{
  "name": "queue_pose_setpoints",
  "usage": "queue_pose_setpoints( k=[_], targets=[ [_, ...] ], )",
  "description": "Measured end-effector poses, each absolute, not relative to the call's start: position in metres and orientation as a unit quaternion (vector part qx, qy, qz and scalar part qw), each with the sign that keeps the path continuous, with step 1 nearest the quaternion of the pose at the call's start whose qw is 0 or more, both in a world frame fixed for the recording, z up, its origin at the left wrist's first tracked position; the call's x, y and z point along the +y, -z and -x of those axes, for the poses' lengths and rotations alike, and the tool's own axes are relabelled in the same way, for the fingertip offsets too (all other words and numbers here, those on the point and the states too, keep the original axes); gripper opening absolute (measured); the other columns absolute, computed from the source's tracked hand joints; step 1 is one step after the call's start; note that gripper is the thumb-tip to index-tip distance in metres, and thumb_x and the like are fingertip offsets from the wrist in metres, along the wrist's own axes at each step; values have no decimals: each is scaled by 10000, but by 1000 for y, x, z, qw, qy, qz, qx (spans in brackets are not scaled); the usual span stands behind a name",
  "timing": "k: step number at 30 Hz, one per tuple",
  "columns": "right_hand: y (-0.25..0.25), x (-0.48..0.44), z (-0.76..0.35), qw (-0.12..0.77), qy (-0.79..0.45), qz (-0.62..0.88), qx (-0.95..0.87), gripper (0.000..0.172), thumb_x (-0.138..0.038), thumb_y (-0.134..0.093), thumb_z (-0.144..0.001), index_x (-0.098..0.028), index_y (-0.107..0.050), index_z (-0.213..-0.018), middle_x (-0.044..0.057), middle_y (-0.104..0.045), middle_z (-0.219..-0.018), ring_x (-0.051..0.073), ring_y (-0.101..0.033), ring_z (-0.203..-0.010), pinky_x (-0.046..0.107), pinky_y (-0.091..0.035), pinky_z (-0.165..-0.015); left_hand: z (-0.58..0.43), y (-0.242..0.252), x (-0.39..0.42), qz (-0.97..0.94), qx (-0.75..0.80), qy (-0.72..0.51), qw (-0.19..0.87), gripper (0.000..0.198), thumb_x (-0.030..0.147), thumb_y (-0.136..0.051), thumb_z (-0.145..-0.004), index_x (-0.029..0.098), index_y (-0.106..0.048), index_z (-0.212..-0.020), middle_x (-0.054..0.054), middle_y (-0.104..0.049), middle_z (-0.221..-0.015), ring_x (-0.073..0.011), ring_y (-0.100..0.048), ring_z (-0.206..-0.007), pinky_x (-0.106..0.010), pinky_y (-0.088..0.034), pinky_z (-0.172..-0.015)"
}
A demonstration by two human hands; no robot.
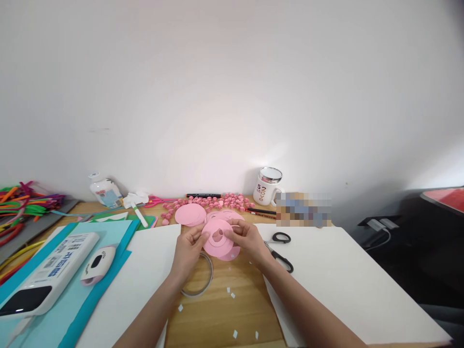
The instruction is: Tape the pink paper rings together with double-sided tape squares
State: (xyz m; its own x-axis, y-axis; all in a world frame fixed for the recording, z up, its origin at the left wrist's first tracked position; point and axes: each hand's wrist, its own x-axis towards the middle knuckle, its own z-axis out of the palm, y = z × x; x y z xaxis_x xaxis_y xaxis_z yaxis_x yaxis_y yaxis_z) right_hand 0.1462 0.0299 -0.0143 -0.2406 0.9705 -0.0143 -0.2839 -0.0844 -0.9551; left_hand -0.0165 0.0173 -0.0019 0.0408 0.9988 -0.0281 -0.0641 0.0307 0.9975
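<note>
My left hand (pixel 190 245) pinches the left edge of a pink paper disc (pixel 217 251), fingertips pressed together. On its opposite side my right hand (pixel 249 240) grips the same disc between thumb and fingers. A ring-like cut and a small opening show in the disc's middle. Just behind it lie more pink paper circles (pixel 190 214), some partly hidden by my hands. Below my left hand, a roll of tape (pixel 211 276) lies flat on the wooden table (pixel 217 324). Black-handled scissors (pixel 281 237) rest to the right of my right hand, partly covered by my wrist.
Small rolled pink paper buds (pixel 235 199) line the back, near a marker (pixel 203 195) and a mug (pixel 267 188). White sheets (pixel 344 280) flank the middle. At left are a white device (pixel 54 268), a bottle (pixel 105 190) and colourful pipe cleaners (pixel 32 203). Paper scraps (pixel 233 295) lie nearby.
</note>
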Motion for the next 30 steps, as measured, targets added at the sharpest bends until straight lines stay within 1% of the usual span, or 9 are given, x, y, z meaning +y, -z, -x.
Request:
queue_pose_setpoints(
  k=[5,10,13,15,18,21,24,27,30],
  targets=[
    [16,29,-146,479,-640,382,-463,468,-410,-736,-529,-155,-576,-888,58,-688,-734,187,-628,-615,290,-486,-553,16,-1,15,-508,543,-511,431,431,334,-657,-636,171,-602,-1031,-95,-637,-1056,-242,-584,-962,-336,-443,-845],
    [17,30,-148,510,-619,392,-450,473,-393,-728,-553,-157,-580,-936,52,-679,-736,199,-632,-673,307,-496,-599,12,7,5,-727,461,-426,278,695,235,-686,-599,257,-431,-1246,-39,-360,-1368,-252,-289,-1258,-393,-239,-1032],
    [14,29,-145,506,-622,374,-466,400,-418,-691,-599,-172,-605,-902,27,-665,-711,165,-619,-633,279,-496,-575,12,15,3,-771,423,-401,257,538,182,-534,-732,223,-427,-1258,-41,-341,-1377,-225,-278,-1267,-388,-215,-1045],
    [13,28,-143,502,-633,363,-464,371,-465,-643,-638,-164,-623,-854,26,-648,-681,148,-606,-583,271,-497,-538,13,18,5,-735,439,-441,271,448,164,-451,-779,211,-476,-1224,-53,-441,-1312,-210,-372,-1216,-360,-259,-1028],
    [15,30,-143,536,-633,362,-426,376,-500,-592,-678,-146,-637,-799,33,-623,-650,137,-595,-559,284,-508,-547,12,14,9,-611,494,-503,360,334,237,-488,-772,197,-595,-1086,-70,-603,-1134,-240,-519,-1077,-357,-386,-932],
    [19,33,-145,595,-601,367,-387,321,-457,-631,-664,-159,-641,-783,35,-626,-714,139,-600,-648,315,-514,-673,9,5,11,-472,458,-543,522,374,326,-580,-708,163,-603,-1045,-96,-641,-1054,-259,-565,-997,-354,-479,-795],
    [19,33,-146,582,-624,351,-385,339,-421,-677,-630,-186,-632,-869,44,-641,-843,170,-609,-770,370,-492,-770,6,-2,9,-400,405,-553,608,417,319,-670,-625,139,-613,-997,-112,-644,-1037,-244,-573,-974,-333,-481,-788],
    [17,30,-145,532,-662,344,-400,390,-426,-665,-640,-199,-611,-954,50,-650,-876,185,-612,-786,384,-502,-737,5,-3,8,-400,390,-542,628,400,301,-687,-613,146,-619,-976,-103,-654,-1012,-223,-586,-940,-310,-476,-787],
    [17,29,-143,532,-622,363,-446,336,-395,-684,-619,-175,-639,-869,41,-663,-785,162,-609,-697,339,-515,-674,6,-3,8,-424,422,-537,595,385,307,-686,-613,134,-627,-953,-87,-679,-931,-209,-603,-878,-293,-477,-766]
  ],
)
